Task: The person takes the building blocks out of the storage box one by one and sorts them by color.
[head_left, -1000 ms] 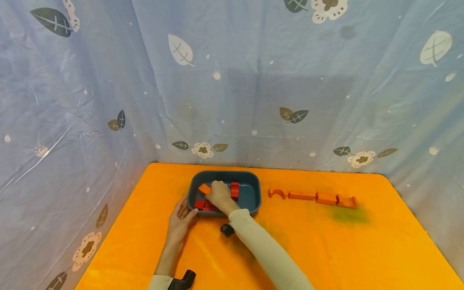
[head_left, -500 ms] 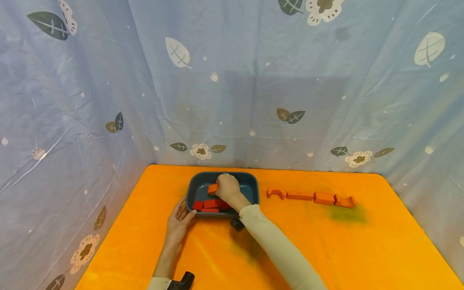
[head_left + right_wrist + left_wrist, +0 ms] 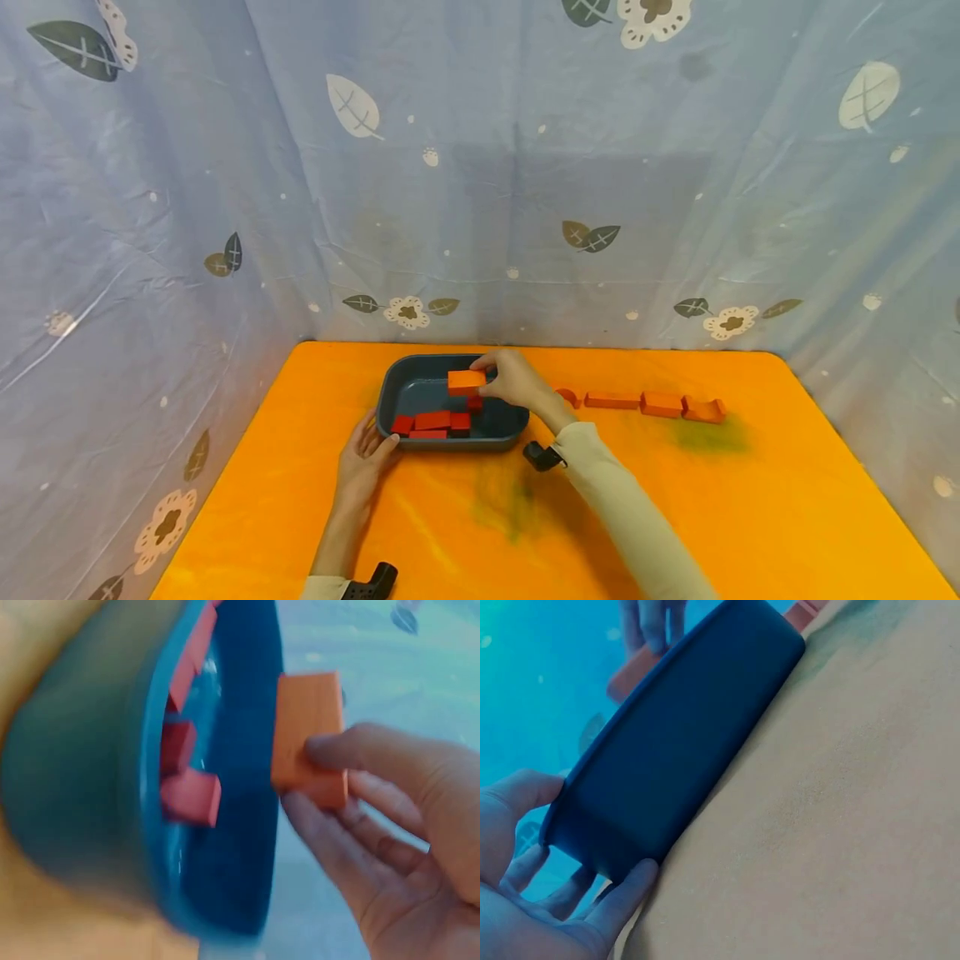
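Note:
An orange rectangular block (image 3: 466,382) hangs over the dark blue tub (image 3: 461,445), pinched by my right hand (image 3: 517,380). In the right wrist view the thumb lies on one face of the orange block (image 3: 306,727) and the fingers are behind and below it. Several red blocks (image 3: 432,420) lie inside the tub, mostly along its near wall. My left hand (image 3: 358,473) holds the tub's near left corner. In the left wrist view its thumb is at the rim and the other fingers reach round the tub's lower end (image 3: 637,795).
To the right of the tub, a row of orange blocks stands on the orange-covered table (image 3: 750,500): an arch (image 3: 568,397) partly behind the right hand, a flat bar (image 3: 612,401), a rectangular block (image 3: 662,405) and a curved-top block (image 3: 703,409). A blue patterned curtain (image 3: 517,208) borders the table.
My right hand has lifted the orange block off the tub's left part and carried it right, up over the far rim area. The left hand has stayed at the tub's corner.

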Demonstrator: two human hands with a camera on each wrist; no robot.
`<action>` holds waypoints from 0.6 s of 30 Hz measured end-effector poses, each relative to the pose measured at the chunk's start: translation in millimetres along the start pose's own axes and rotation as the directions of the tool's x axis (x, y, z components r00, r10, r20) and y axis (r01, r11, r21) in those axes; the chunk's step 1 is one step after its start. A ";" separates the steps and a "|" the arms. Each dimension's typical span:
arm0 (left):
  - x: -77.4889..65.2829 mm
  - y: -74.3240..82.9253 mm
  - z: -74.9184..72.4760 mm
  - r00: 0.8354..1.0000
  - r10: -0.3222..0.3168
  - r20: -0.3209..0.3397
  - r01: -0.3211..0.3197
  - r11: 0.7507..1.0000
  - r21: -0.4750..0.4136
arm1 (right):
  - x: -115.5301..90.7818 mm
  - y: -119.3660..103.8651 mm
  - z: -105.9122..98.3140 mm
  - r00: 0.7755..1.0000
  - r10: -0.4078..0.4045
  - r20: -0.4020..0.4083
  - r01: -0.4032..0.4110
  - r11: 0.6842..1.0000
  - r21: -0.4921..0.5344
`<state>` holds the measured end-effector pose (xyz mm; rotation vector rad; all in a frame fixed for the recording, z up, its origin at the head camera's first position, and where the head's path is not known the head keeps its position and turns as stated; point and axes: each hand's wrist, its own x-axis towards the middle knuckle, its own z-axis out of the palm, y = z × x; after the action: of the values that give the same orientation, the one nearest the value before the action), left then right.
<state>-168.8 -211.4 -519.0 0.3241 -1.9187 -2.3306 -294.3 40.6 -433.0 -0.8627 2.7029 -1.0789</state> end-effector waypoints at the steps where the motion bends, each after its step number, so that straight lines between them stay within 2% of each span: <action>1: -0.1 0.1 -0.1 1.000 -0.002 -0.001 0.002 1.000 0.000 | -4.4 4.7 -4.7 1.000 -0.013 -0.003 0.013 1.000 0.023; 6: -1.3 1.0 0.7 1.000 -0.008 0.004 0.008 1.000 0.013 | -30.6 27.8 -29.9 0.999 -0.029 -0.032 0.033 0.991 0.126; 10: -2.4 0.7 1.5 1.000 -0.017 0.009 0.017 0.999 0.029 | -59.0 49.3 -47.9 0.998 0.053 -0.032 -0.046 0.979 0.198; 12: -2.4 0.7 1.5 1.000 -0.019 0.011 0.019 0.999 0.031 | -72.4 60.9 -56.7 0.996 0.067 -0.051 -0.056 0.979 0.195; 18: -1.9 2.8 -0.7 1.000 -0.016 0.019 0.016 0.999 0.030 | -104.8 93.7 -79.8 0.985 0.067 -0.157 -0.054 0.995 0.088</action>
<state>-166.9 -212.1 -516.2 0.3224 -1.9684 -2.3250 -274.4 200.3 -446.9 -0.7043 2.7673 -1.2901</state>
